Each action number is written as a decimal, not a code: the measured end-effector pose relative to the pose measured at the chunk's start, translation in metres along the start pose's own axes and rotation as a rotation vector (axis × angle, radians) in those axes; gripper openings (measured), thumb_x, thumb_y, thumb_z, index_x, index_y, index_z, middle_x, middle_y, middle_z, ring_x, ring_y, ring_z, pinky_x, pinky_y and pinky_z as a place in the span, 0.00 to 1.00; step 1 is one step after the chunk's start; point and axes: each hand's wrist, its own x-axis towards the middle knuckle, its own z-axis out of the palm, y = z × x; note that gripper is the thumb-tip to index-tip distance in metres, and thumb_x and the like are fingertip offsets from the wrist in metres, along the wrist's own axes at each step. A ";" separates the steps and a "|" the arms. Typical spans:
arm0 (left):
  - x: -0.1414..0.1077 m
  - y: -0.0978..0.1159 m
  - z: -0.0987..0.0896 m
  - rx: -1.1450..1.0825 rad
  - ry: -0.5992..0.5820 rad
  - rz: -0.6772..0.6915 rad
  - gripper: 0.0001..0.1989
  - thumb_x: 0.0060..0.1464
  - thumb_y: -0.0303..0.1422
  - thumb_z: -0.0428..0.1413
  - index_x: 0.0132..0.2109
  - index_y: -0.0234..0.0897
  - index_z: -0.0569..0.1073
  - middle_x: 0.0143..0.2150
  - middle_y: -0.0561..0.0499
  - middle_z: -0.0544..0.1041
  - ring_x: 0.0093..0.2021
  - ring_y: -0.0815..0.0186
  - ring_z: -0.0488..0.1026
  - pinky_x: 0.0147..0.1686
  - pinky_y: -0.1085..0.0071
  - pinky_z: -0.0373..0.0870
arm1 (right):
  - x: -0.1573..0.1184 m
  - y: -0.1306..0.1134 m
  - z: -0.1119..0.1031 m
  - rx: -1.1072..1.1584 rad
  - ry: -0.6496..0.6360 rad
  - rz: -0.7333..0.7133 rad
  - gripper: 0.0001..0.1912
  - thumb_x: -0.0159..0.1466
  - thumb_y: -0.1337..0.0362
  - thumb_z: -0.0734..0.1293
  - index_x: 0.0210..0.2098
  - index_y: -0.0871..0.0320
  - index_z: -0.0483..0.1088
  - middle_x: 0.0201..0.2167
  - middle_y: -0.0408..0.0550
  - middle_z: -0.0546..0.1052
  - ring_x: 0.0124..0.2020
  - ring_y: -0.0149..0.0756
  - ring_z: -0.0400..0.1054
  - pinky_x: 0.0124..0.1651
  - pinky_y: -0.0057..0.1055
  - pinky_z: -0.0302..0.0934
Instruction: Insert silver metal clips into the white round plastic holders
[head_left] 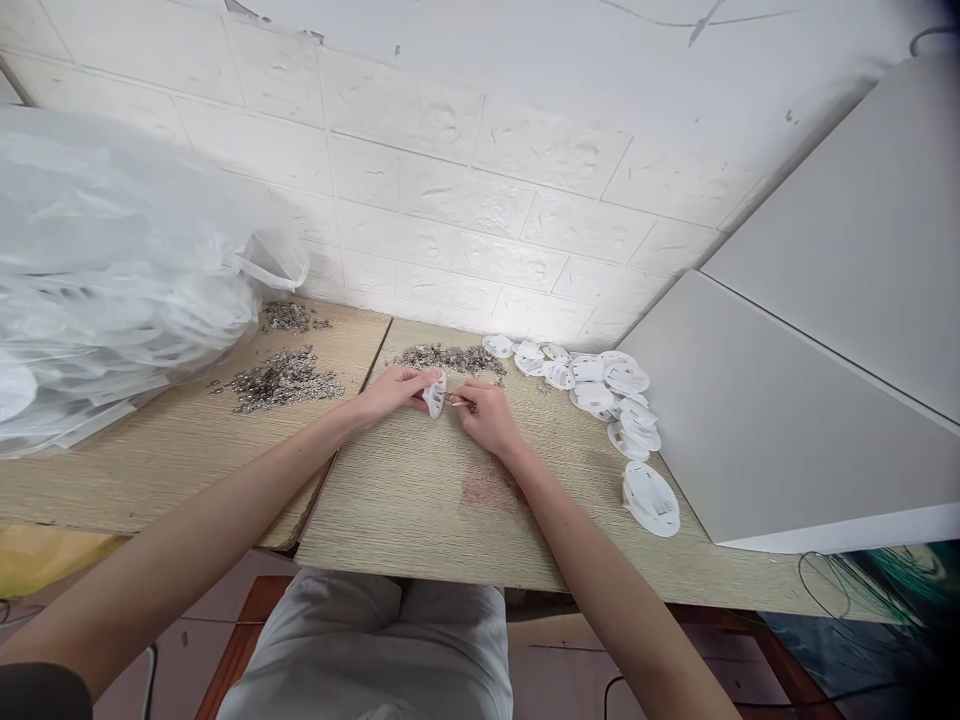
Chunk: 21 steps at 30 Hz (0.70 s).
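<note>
A small white plastic disc point(435, 396) is pinched between the fingers of my left hand point(397, 391), held tilted above the wooden table. My right hand point(484, 414) closes around a thin metal tool point(460, 402), whose tip meets the right side of the disc. Just behind both hands lies a pile of small metal parts point(450, 359). White plastic discs point(592, 398) form a curved row to the right, with one stack point(651, 498) nearer the front.
A large clear plastic bag point(112, 290) of white parts bulges at the left. More small metal parts point(281, 380) lie beside it. A white brick-pattern wall point(480, 200) stands behind the table point(420, 510), and grey panels point(810, 400) border its right side.
</note>
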 end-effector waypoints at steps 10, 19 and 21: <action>0.002 -0.005 -0.002 -0.004 -0.012 0.014 0.23 0.48 0.51 0.59 0.33 0.32 0.80 0.37 0.42 0.81 0.40 0.58 0.77 0.48 0.59 0.73 | -0.001 -0.002 -0.001 -0.057 -0.021 0.001 0.12 0.59 0.75 0.61 0.31 0.61 0.77 0.27 0.48 0.73 0.30 0.34 0.64 0.34 0.29 0.56; 0.002 -0.006 -0.002 0.014 -0.032 0.023 0.22 0.47 0.50 0.60 0.33 0.32 0.81 0.37 0.43 0.81 0.39 0.60 0.77 0.46 0.61 0.73 | -0.001 -0.001 0.000 -0.054 -0.030 -0.061 0.15 0.58 0.77 0.60 0.32 0.60 0.77 0.27 0.47 0.74 0.32 0.35 0.65 0.37 0.29 0.58; 0.002 -0.006 -0.002 0.008 -0.033 0.027 0.22 0.47 0.49 0.60 0.33 0.32 0.81 0.36 0.43 0.81 0.38 0.61 0.76 0.45 0.62 0.73 | -0.001 -0.001 0.000 -0.060 -0.033 -0.069 0.16 0.57 0.78 0.59 0.33 0.60 0.77 0.27 0.48 0.74 0.32 0.36 0.66 0.38 0.29 0.58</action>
